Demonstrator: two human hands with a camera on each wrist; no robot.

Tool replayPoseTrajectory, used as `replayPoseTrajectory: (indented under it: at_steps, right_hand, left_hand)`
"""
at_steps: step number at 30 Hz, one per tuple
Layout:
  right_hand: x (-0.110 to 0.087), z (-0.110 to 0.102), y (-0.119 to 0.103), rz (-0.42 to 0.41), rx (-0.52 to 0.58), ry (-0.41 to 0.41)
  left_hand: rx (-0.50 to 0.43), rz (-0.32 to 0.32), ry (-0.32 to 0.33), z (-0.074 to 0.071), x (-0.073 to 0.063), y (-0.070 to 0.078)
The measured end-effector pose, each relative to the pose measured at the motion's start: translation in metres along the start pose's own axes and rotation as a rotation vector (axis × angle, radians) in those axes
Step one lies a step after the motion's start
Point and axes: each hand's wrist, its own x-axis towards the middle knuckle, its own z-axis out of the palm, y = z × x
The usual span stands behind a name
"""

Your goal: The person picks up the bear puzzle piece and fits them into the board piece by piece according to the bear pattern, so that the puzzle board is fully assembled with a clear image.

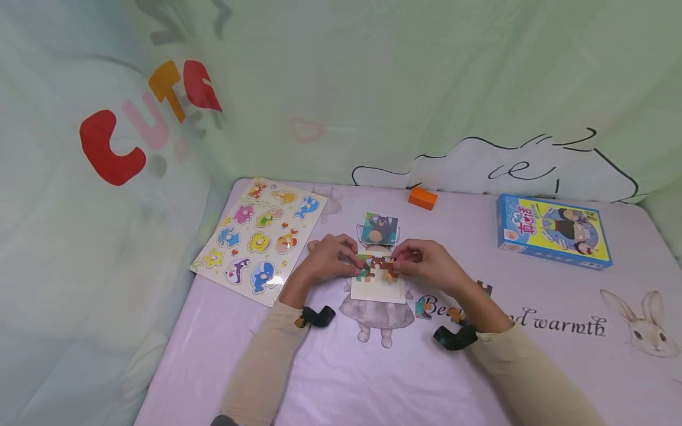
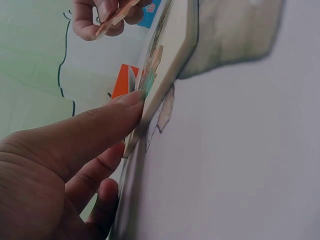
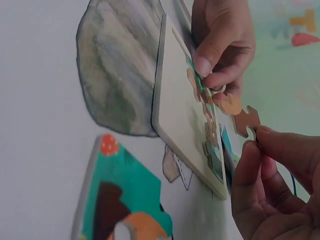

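Observation:
A small pale puzzle board (image 1: 375, 293) lies on the table, its far part filled with joined bear pieces (image 3: 210, 131). My left hand (image 1: 331, 258) holds the board's left side, the thumb (image 2: 120, 112) on top by the teal pieces and the fingers against the edge. Between thumb and fingertips, my right hand (image 1: 428, 263) pinches a brown and orange puzzle piece (image 3: 246, 122), tilted above the board's right side. A bear picture card (image 1: 380, 229) lies just beyond the board. Loose puzzle pieces lie right of it, one teal (image 1: 424, 308), one orange-brown (image 1: 456, 315), partly hidden by the right forearm.
A sheet of animal puzzles (image 1: 224, 280) lies at the left. At the back sits a small orange box (image 1: 422, 199). A blue and yellow game box (image 1: 556, 231) lies at the right. Printed curtains (image 1: 341, 89) hang behind the table.

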Motion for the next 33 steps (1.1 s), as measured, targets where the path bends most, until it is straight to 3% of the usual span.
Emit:
replayPoseTrajectory:
  at_steps: [16,33]
  right_hand:
    - [0.01,0.019,-0.008,0.074,-0.025,0.008]
    - [0.014,0.03,-0.018,0.131,-0.089,0.085]
  left_hand:
    - [0.007,0.008,-0.003,0.0,-0.001,0.001]
    - [0.007,0.011,-0.003,0.0,0.001,0.0]
